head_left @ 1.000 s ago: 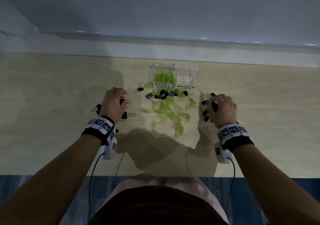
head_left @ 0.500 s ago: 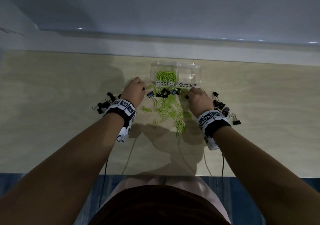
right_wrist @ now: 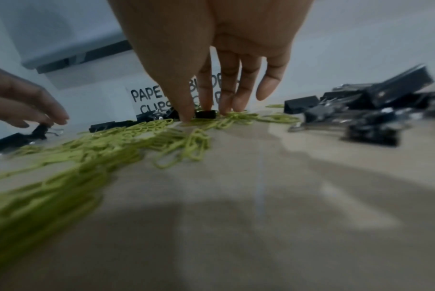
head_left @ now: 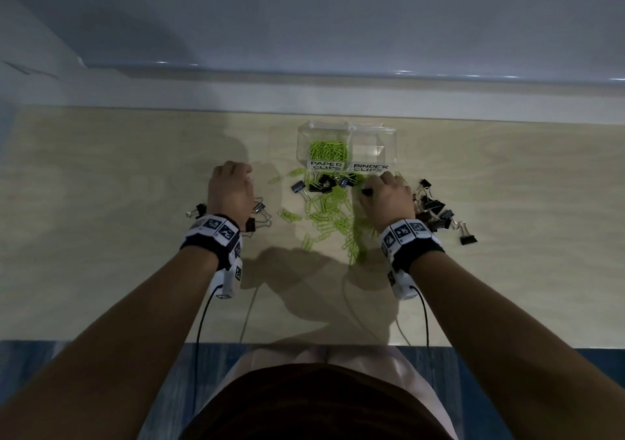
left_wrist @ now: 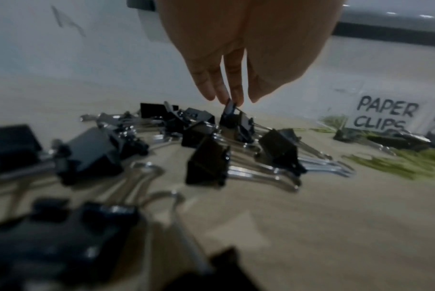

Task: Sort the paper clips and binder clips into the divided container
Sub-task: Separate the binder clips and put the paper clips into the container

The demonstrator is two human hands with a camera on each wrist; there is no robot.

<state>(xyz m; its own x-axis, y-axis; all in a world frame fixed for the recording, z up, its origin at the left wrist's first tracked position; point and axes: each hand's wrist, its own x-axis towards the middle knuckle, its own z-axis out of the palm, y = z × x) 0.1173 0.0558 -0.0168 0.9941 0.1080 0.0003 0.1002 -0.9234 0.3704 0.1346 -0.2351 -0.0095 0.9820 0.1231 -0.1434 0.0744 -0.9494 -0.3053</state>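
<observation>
The clear divided container (head_left: 346, 128) stands at the back; its "PAPER CLIPS" half holds green paper clips (head_left: 328, 150), and the "BINDER CLIPS" half (head_left: 372, 147) looks bare. Loose green paper clips (head_left: 331, 216) lie spread in front of it, with several black binder clips (head_left: 321, 185) among them. My left hand (head_left: 230, 185) hangs over a left pile of binder clips (left_wrist: 211, 157), and its fingertips (left_wrist: 237, 98) pinch a small binder clip (left_wrist: 229, 110). Just in front of the container, my right hand (head_left: 372, 189) pinches a black binder clip (right_wrist: 206, 114) between thumb and forefinger.
Another heap of black binder clips (head_left: 436, 213) lies right of my right hand. The wooden table (head_left: 101, 253) ends at a wall ledge behind the container. Wrist-camera cables (head_left: 424, 321) trail over the near table edge.
Both hands first came in to the clips before the container. My left hand then drew back to the left pile with a binder clip; the right hand stayed and closed on one.
</observation>
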